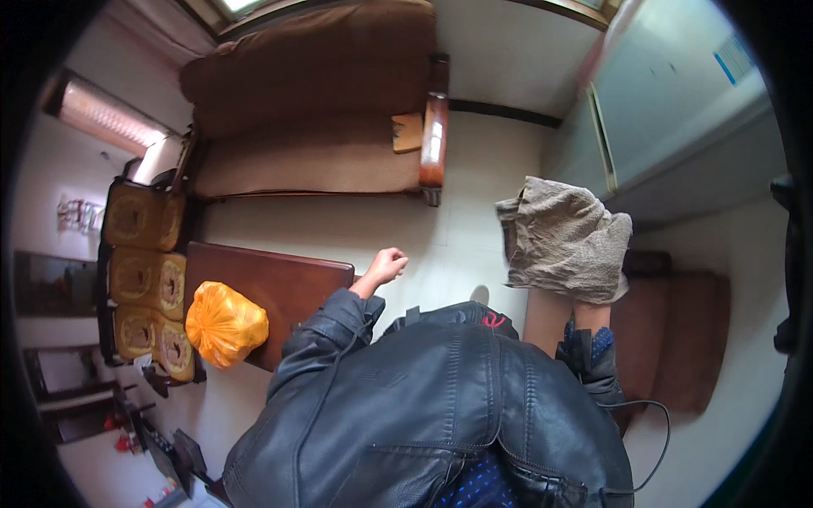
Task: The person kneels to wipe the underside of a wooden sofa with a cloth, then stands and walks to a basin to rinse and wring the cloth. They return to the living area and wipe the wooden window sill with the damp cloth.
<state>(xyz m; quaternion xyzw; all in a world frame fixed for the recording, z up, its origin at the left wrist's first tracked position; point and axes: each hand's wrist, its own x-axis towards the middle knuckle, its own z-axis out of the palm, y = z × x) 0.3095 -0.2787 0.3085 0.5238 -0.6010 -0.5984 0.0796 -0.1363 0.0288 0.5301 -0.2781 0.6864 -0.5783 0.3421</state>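
My left hand (389, 265) hangs above the pale floor, fingers curled in, with nothing seen in it. The corner of a dark wooden table (298, 279) is just to its left. On that table sits an orange plastic bag (227, 324), bulging and gathered at its left side. At the right, a grey-brown cloth (562, 238) is bunched over my right hand (591, 311). Only the wrist shows clearly below it; the cloth hides the fingers. The cloth is spread out in front of a light-coloured refrigerator (660, 120).
A brown-covered sofa (311, 146) with wooden arms stands ahead, a tan flat item (407, 132) on its seat. Cushioned wooden seating (136, 267) lines the left. Another brown seat (673, 343) is at my right. A cable (667, 438) loops beside my right side.
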